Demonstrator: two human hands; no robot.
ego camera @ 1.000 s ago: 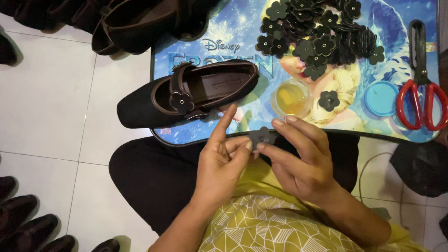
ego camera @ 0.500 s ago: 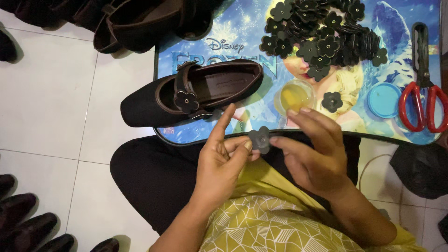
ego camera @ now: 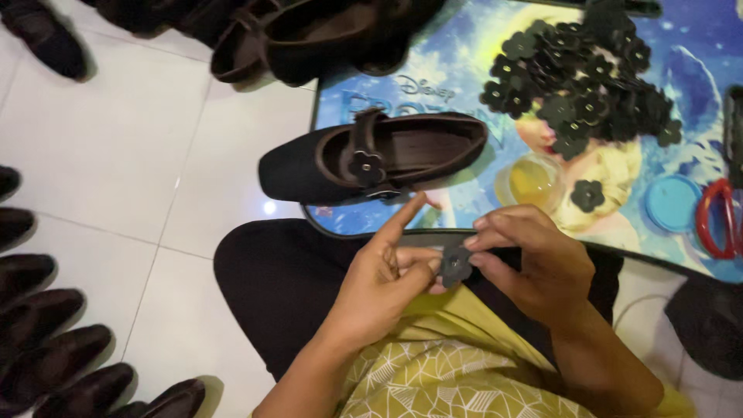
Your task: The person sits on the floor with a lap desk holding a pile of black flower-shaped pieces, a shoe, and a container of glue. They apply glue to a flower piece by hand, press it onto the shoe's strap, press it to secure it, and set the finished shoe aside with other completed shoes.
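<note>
both hands (ego camera: pixel 464 267) – flower piece (ego camera: pixel 455 265)

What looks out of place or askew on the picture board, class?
One black flower lies alone beside the small yellow cup, apart from the flower pile. The brown shoe lies with its toe overhanging the board's left edge. Nothing looks spilled or damaged.

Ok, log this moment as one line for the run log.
left hand: holds flower piece, forefinger out | right hand: pinches same piece | dark shoe: on board
</note>
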